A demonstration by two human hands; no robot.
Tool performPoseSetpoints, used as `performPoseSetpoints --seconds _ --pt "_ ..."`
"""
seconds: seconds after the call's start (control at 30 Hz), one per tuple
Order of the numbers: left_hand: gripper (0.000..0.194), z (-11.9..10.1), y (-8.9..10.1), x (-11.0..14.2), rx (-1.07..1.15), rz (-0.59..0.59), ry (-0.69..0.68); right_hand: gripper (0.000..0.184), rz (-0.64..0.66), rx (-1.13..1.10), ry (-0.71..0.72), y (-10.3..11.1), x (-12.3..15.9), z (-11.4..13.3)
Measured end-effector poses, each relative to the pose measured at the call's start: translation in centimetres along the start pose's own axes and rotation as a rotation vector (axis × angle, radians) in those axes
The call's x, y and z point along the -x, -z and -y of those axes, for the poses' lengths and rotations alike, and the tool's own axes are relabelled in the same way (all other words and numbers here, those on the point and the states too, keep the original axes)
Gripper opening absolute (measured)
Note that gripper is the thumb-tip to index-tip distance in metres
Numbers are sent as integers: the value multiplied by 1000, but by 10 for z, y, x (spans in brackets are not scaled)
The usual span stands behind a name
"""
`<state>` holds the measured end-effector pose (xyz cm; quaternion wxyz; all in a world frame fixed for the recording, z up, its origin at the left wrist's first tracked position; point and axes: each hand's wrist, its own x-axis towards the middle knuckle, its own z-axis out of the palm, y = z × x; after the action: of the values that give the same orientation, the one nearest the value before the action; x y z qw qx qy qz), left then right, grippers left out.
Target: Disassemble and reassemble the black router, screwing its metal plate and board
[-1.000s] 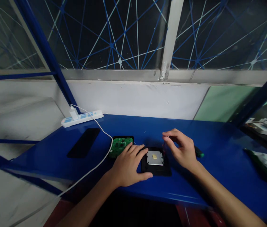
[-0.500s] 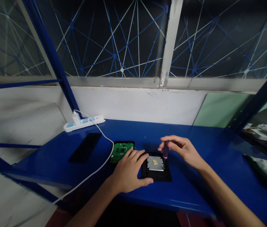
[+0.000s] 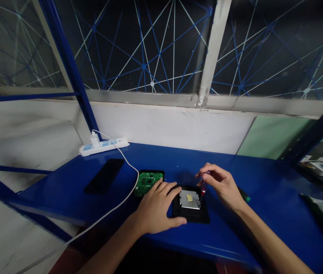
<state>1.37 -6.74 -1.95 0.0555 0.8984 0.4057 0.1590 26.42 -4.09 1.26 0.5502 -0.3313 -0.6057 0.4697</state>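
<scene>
My right hand [image 3: 221,184] is closed around the handle of a small screwdriver [image 3: 203,186], held nearly upright. Its shaft points down at the right edge of a silver metal plate [image 3: 189,205], where the exact contact of the tip is too small to make out. The plate bears a pale yellow square pad and sits in a black plastic cover [image 3: 191,217] on the table. Across the left side of that cover lies my left hand [image 3: 157,209], fingers stretched and thumb apart. Just beyond its fingers is a green circuit board [image 3: 147,182] in a black casing, partly hidden.
A black phone-like slab [image 3: 104,177] lies on the blue table [image 3: 155,154] at left. The white cable [image 3: 121,204] runs from a power strip [image 3: 107,145] past the board. Right of my right wrist shows a green-tipped object [image 3: 246,197]. A plastic-wrapped item [image 3: 321,213] lies far right.
The view has shifted slightly. The screwdriver stays by the plate's right edge with my right hand around it, and the green-tipped object now shows behind that wrist. My left hand stays on the cover.
</scene>
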Motion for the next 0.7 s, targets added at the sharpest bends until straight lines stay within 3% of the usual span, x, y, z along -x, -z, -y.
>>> performPoseSetpoints --seconds 0.1,0.27,0.5,0.7 --pt "82 0 0 0 5 3 0 29 16 3 -39 1 1 -1" --pt "82 0 -1 0 17 5 1 24 95 -115 -69 0 2 -1" --pt "84 1 -1 0 9 1 -2 13 89 -64 57 -1 3 0" --pt "83 2 -3 0 2 -8 -6 22 96 -48 -56 0 2 -1"
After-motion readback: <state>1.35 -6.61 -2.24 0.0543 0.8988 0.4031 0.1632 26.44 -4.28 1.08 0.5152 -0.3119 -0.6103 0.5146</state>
